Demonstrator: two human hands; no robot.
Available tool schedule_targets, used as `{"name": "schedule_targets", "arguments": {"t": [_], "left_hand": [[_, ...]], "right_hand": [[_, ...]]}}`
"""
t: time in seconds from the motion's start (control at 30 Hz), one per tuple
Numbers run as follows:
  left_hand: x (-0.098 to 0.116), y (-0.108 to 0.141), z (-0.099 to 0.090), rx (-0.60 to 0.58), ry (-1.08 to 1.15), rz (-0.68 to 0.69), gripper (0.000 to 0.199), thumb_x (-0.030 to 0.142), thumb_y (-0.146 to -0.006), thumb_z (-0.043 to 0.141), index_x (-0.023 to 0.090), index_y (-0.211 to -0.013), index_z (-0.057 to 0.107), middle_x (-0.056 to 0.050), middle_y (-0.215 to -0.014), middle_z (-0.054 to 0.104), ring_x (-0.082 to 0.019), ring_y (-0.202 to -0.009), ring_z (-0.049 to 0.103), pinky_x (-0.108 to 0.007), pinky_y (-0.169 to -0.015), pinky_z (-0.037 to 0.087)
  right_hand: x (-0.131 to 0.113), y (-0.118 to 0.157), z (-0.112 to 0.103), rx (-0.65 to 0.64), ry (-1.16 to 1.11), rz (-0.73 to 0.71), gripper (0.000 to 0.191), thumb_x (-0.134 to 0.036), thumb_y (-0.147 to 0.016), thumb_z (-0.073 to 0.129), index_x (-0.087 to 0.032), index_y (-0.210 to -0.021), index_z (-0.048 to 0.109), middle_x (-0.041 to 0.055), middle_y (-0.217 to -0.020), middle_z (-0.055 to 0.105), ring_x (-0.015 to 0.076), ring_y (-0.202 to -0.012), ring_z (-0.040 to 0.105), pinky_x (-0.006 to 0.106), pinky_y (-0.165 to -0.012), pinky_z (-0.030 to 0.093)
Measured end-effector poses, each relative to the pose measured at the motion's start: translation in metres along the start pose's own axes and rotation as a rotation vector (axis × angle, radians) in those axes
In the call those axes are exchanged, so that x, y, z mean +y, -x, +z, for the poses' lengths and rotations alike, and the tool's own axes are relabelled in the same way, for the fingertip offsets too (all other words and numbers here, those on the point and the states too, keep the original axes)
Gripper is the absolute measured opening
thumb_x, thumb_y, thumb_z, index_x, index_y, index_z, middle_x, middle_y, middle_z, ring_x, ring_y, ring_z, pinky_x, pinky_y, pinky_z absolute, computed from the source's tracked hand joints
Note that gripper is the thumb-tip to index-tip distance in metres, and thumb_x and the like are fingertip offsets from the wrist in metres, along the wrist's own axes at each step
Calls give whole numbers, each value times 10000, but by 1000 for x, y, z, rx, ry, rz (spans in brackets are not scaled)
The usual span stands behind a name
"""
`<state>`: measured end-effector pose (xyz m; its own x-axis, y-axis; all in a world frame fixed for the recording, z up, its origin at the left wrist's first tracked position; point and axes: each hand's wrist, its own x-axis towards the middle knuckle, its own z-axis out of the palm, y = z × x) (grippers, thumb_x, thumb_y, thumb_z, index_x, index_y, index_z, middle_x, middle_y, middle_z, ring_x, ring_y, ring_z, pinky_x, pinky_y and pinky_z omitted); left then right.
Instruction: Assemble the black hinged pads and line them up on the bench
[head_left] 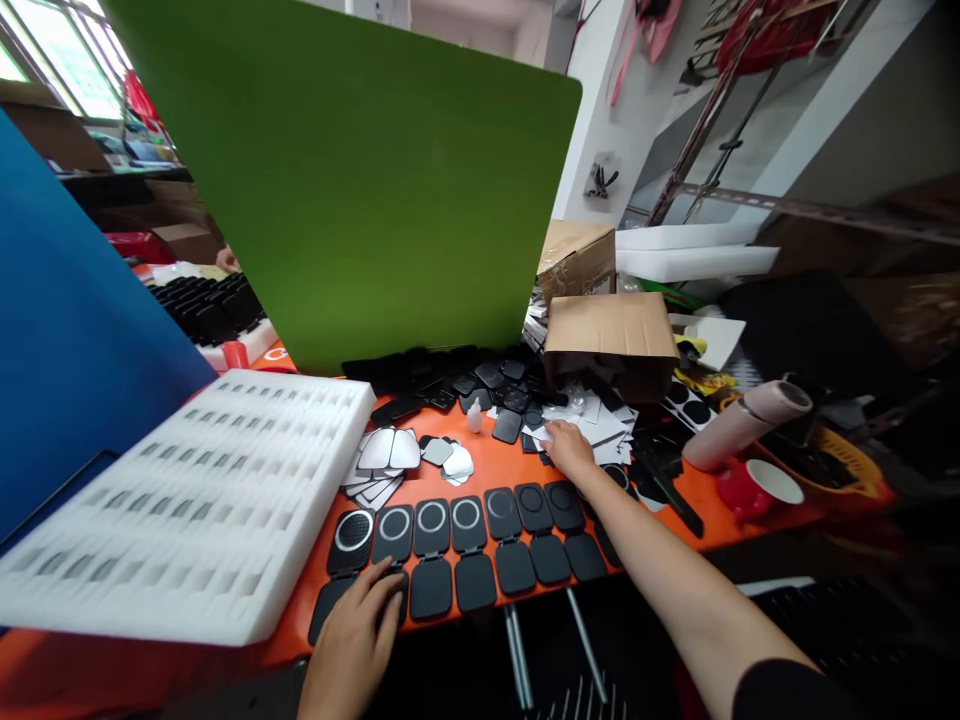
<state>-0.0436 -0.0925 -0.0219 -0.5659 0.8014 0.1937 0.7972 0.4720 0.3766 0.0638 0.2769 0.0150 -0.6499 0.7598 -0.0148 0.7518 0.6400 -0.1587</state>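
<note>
Several black folding pads lie opened in a row along the front of the orange table; silver rings show on some upper halves. My left hand rests on the lower halves at the row's left end, fingers spread, nothing held. Stretched out to the right, my right hand touches the edge of the white papers beside loose black square pieces. Its fingertips are partly hidden, and whether they grip anything is unclear. Silver plates and a small white bottle stand between the hands.
A white foam tray with slots fills the left side. Green and blue panels rise behind. At right are an open cardboard box, a pink thermos, a red mug and a yellow basket. Another person's hand shows far left.
</note>
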Motion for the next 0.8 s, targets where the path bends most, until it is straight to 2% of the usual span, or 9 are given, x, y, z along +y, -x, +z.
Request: {"name": "schedule_targets", "arguments": {"t": [0.1, 0.23, 0.33, 0.5, 0.67, 0.8], "left_hand": [[9, 0, -2, 12, 35, -4, 242, 347, -813, 436, 262, -985, 583, -34, -1140, 555, -206, -991, 559, -335, -808, 495], [24, 0, -5, 15, 90, 21, 232, 335, -807, 449, 268, -977, 592, -34, -1119, 567, -203, -986, 563, -317, -803, 499], [35, -1, -7, -11, 106, 35, 235, 328, -812, 446, 269, -991, 587, -44, -1133, 558, -204, -994, 558, -323, -811, 496], [48, -1, -6, -64, 126, 39, 230, 318, -821, 438, 284, -1004, 573, -29, -1165, 538, -194, -1040, 530, -325, -851, 477], [51, 2, -5, -84, 139, 36, 226, 316, -822, 440, 295, -1007, 569, -22, -1168, 538, -188, -1042, 530, -318, -849, 479], [51, 3, -5, -82, 151, 12, 222, 320, -818, 448, 298, -999, 574, -20, -1156, 547, -191, -1028, 541, -320, -836, 487]], "right_hand": [[13, -11, 1, -47, 39, 17, 311, -347, -766, 502, -193, -1028, 567, 91, -1107, 521, 227, -1029, 443, 308, -817, 322], [12, -20, 2, -93, 73, 42, 293, -390, -750, 489, -212, -958, 595, 85, -1064, 532, 246, -987, 467, 350, -792, 334], [6, -25, 3, -99, 94, 88, 354, -412, -743, 486, -206, -1019, 564, 107, -1111, 501, 274, -1015, 444, 415, -821, 308], [-6, -27, 7, -70, 107, 111, 493, -504, -753, 455, -178, -1120, 501, 146, -1169, 454, 312, -1078, 385, 519, -885, 190], [-9, -34, 5, -67, 75, 70, 402, -471, -793, 424, -168, -993, 594, 149, -1129, 492, 313, -1057, 418, 501, -879, 212], [-4, -34, -2, -77, 25, 13, 344, -409, -817, 428, -143, -910, 624, 154, -1009, 568, 271, -960, 506, 384, -825, 308]]}}
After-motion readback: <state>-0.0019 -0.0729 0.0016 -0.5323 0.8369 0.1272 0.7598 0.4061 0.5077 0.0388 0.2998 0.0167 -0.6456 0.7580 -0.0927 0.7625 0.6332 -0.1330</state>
